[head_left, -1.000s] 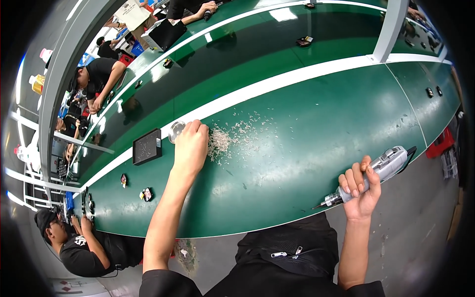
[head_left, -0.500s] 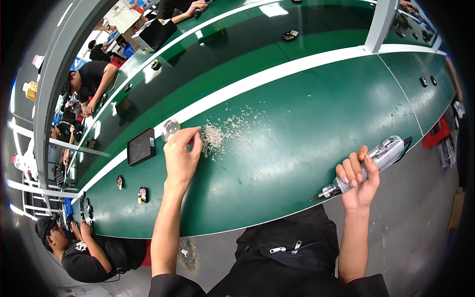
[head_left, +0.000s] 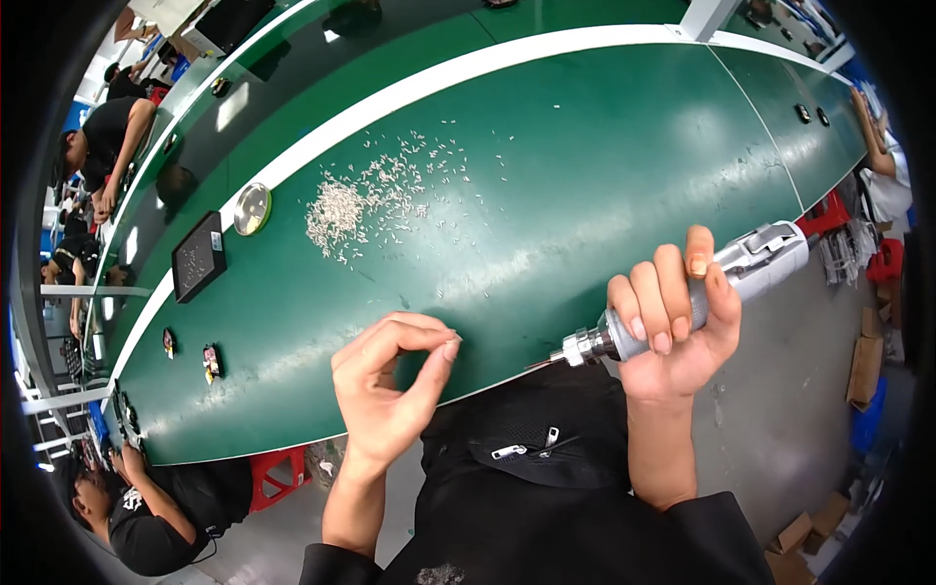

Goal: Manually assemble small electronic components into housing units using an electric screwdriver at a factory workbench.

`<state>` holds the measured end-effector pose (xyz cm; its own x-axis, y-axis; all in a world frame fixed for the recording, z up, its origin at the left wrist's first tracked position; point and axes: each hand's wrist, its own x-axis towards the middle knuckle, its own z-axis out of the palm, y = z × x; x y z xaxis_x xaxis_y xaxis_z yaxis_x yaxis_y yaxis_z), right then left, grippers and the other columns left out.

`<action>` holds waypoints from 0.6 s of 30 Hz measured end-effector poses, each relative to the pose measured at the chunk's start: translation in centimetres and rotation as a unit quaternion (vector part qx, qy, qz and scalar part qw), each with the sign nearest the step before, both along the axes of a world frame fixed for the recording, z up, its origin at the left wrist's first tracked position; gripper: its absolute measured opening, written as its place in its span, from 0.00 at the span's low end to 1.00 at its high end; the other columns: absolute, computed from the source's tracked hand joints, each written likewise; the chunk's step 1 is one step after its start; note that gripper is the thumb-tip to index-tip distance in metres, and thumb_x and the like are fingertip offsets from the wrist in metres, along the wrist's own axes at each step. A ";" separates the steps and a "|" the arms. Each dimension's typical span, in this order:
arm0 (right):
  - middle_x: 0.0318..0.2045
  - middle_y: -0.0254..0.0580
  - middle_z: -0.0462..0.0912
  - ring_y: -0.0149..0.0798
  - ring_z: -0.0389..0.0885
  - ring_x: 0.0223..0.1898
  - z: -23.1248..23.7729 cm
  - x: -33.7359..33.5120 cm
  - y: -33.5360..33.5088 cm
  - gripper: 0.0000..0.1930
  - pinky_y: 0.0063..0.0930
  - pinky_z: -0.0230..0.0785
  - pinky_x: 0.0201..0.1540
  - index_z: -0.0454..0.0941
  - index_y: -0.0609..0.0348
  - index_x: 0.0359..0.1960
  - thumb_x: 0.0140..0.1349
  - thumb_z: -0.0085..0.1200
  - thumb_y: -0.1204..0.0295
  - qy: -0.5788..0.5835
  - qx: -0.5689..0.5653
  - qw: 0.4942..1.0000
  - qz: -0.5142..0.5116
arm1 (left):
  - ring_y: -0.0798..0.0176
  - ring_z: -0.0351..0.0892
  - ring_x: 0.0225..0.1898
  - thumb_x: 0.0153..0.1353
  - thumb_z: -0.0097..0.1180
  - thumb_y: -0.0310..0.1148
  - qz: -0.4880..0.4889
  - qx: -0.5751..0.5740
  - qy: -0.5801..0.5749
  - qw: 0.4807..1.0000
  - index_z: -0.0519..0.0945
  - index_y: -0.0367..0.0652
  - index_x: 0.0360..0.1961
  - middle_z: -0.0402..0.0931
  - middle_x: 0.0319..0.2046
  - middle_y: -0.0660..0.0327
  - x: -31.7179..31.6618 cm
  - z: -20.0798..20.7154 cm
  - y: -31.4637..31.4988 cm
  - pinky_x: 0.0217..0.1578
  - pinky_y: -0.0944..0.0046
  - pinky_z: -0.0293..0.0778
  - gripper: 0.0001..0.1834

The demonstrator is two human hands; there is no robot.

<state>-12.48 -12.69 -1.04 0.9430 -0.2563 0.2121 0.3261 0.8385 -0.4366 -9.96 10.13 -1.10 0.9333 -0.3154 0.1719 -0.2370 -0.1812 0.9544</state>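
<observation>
My right hand [head_left: 673, 341] is wrapped around a grey electric screwdriver [head_left: 770, 255], its bit pointing left over the table's near edge. My left hand [head_left: 390, 385] is near the table's front edge, left of the bit, with thumb and forefinger pinched together. Whatever is between those fingertips is too small to make out. Beyond it, on the green tabletop [head_left: 526, 224], lies a pile of tiny silvery screw-like pieces [head_left: 336, 213], with more scattered to its right. A round shallow dish [head_left: 253, 209] and a black tray [head_left: 211, 273] with small bits in it stand left of the pile.
Two small dark parts with coloured bits, one nearer [head_left: 213, 365] and one farther [head_left: 169, 342], lie at the left. A white rail [head_left: 409, 86] runs along the table's far side, a grey post [head_left: 710, 18] rising from it. A co-worker [head_left: 166, 517] sits at lower left.
My left hand has come back from the pile toward the table's near edge, still pinched. The screwdriver in my right hand has moved left and closer to it. The view has shifted.
</observation>
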 end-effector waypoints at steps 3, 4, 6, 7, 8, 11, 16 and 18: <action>0.13 0.30 0.63 0.27 0.64 0.14 1.8 -0.5 0.9 0.07 0.25 0.60 0.24 0.66 0.56 0.37 0.68 0.43 0.67 -0.064 -0.008 0.998 0.017 | 0.63 0.79 0.30 0.57 0.54 0.13 -0.034 -0.189 0.158 0.969 0.76 0.28 0.31 0.79 0.30 0.49 -2.7 0.2 -2.0 0.34 0.67 0.77 0.02; 0.13 0.30 0.64 0.27 0.64 0.13 2.3 -0.8 1.0 0.07 0.25 0.61 0.25 0.66 0.56 0.37 0.69 0.42 0.66 -0.085 -0.010 0.996 0.019 | 0.61 0.80 0.29 0.62 0.51 0.18 -0.058 -0.224 0.173 0.957 0.76 0.27 0.32 0.78 0.30 0.46 -3.2 0.1 -2.4 0.33 0.66 0.78 0.04; 0.13 0.30 0.64 0.27 0.64 0.13 2.7 -1.2 0.9 0.08 0.25 0.61 0.25 0.67 0.56 0.37 0.69 0.42 0.66 -0.081 -0.014 0.996 0.016 | 0.60 0.80 0.29 0.64 0.50 0.21 -0.069 -0.269 0.196 0.940 0.76 0.26 0.33 0.78 0.30 0.46 -4.0 0.2 -3.0 0.33 0.65 0.78 0.06; 0.13 0.30 0.64 0.27 0.64 0.13 2.7 -1.3 0.8 0.08 0.25 0.61 0.25 0.67 0.57 0.37 0.69 0.42 0.66 -0.085 -0.011 0.996 0.015 | 0.60 0.80 0.28 0.66 0.48 0.24 -0.077 -0.307 0.211 0.925 0.76 0.26 0.33 0.79 0.31 0.45 -4.4 0.0 -3.2 0.32 0.65 0.78 0.09; 0.13 0.29 0.63 0.27 0.63 0.14 2.7 -1.5 0.9 0.08 0.25 0.61 0.25 0.67 0.57 0.36 0.69 0.42 0.66 -0.073 -0.001 0.997 0.004 | 0.59 0.81 0.28 0.68 0.46 0.27 -0.093 -0.312 0.200 0.924 0.76 0.25 0.34 0.79 0.31 0.44 -4.6 -0.4 -3.2 0.31 0.64 0.78 0.12; 0.13 0.29 0.63 0.26 0.63 0.14 2.4 -1.8 1.1 0.08 0.25 0.61 0.25 0.67 0.57 0.36 0.68 0.42 0.66 -0.058 0.019 0.998 -0.024 | 0.58 0.81 0.28 0.67 0.45 0.25 -0.092 -0.298 0.210 0.927 0.77 0.25 0.33 0.79 0.31 0.44 -4.9 -0.4 -3.5 0.30 0.64 0.78 0.12; 0.13 0.28 0.63 0.26 0.63 0.13 2.1 -2.0 1.2 0.08 0.24 0.61 0.25 0.68 0.56 0.35 0.68 0.43 0.66 -0.047 0.022 0.998 -0.024 | 0.58 0.81 0.28 0.68 0.44 0.26 -0.114 -0.306 0.206 0.922 0.77 0.24 0.33 0.79 0.31 0.43 -4.7 -0.9 -3.7 0.30 0.64 0.78 0.13; 0.13 0.28 0.63 0.26 0.63 0.13 2.0 -2.0 1.1 0.08 0.24 0.61 0.25 0.68 0.56 0.35 0.68 0.43 0.66 -0.045 0.021 0.999 -0.022 | 0.58 0.80 0.28 0.68 0.43 0.25 -0.113 -0.312 0.218 0.918 0.76 0.25 0.33 0.79 0.31 0.43 -4.8 -0.8 -3.8 0.30 0.64 0.78 0.13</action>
<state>-14.49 -11.57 0.93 0.9085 -0.3075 0.2831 0.3991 0.8394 -0.3689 -14.76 6.31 -1.93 0.8796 -0.4755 0.0106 0.2272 0.4397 0.8689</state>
